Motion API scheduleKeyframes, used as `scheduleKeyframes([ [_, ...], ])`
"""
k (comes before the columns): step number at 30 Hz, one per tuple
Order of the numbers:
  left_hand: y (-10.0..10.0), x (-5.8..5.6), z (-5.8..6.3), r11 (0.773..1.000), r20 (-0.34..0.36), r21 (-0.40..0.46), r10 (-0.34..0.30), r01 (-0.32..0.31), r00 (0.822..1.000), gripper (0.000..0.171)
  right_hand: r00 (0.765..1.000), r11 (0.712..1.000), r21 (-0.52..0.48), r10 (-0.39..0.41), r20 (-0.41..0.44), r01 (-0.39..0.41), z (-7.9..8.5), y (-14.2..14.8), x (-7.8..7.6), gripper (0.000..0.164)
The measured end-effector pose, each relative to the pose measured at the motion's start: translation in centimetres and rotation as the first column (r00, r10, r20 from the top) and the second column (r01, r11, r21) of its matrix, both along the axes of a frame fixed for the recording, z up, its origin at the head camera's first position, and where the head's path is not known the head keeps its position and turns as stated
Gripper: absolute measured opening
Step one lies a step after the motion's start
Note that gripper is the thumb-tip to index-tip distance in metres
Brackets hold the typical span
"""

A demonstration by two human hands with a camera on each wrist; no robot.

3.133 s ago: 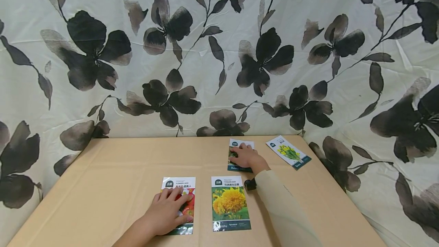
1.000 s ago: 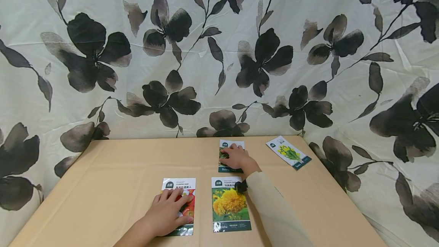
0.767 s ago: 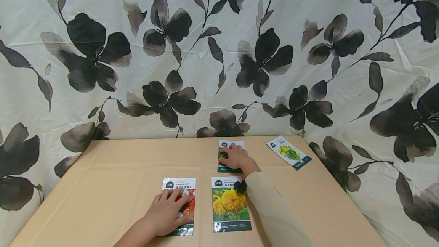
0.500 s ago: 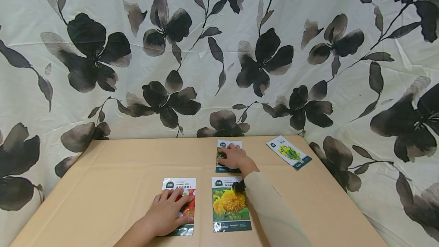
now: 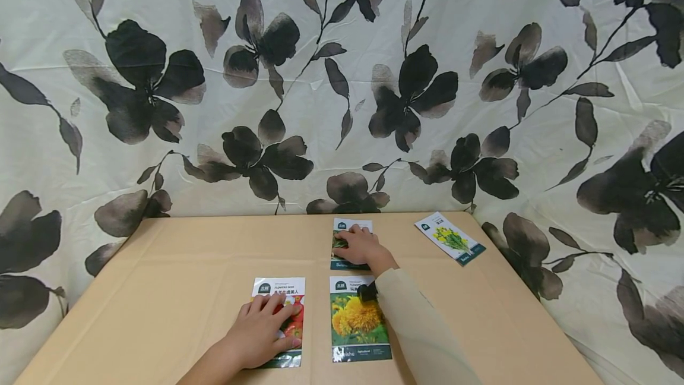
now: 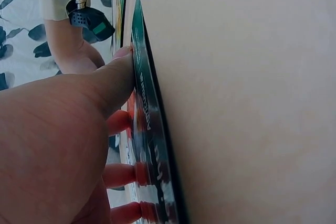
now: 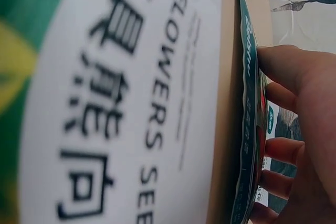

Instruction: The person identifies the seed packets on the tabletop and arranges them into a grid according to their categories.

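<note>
One red packet (image 5: 295, 327) under loose left grip (image 5: 263, 328), far packet (image 5: 343, 262) under relaxed right grip (image 5: 361, 246), black device (image 5: 366, 292) partly over sunflower packet (image 5: 355, 316)

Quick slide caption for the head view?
Left hand on the near left seed packet, right hand on the far packet behind the near right packet; a fourth packet lies slanted.

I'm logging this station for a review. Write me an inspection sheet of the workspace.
Surface: tan table, with four seed packets on it.
Packets touched: red-flower packet, near side; far packet, picture mostly covered.
Other packets: yellow-flower packet, just nearer than the far one, narrow gap between; angled packet, far right.
Clutter: nothing seen.
Hands: left hand rests on the red-flower packet; right hand on the far packet.
Cables: nothing seen.
Surroundings: floral cloth behind the table.
</note>
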State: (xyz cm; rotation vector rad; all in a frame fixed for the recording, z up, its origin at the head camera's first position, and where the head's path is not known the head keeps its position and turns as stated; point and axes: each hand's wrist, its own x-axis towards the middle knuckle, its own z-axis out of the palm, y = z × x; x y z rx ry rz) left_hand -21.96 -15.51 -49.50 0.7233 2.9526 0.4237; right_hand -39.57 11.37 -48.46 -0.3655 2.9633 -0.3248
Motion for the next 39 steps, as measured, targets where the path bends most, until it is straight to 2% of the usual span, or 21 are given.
scheduleKeyframes([
  [19,0.0,-0.1,-0.4,1.0,-0.004,0.016,0.003,-0.003,1.0,0.07,1.0,1.0,0.008,0.025,-0.002,-0.025,-0.3,-1.2,-0.1,0.054],
  [26,0.0,-0.1,-0.3,1.0,-0.026,0.001,-0.008,0.008,1.0,0.07,1.0,1.0,-0.003,0.02,0.002,-0.02,-0.2,-1.7,0.0,0.055],
  [39,0.0,0.0,-0.2,1.0,-0.005,-0.002,-0.001,0.001,1.0,0.07,1.0,1.0,-0.003,0.013,-0.01,-0.013,-0.4,-2.4,0.2,0.055],
])
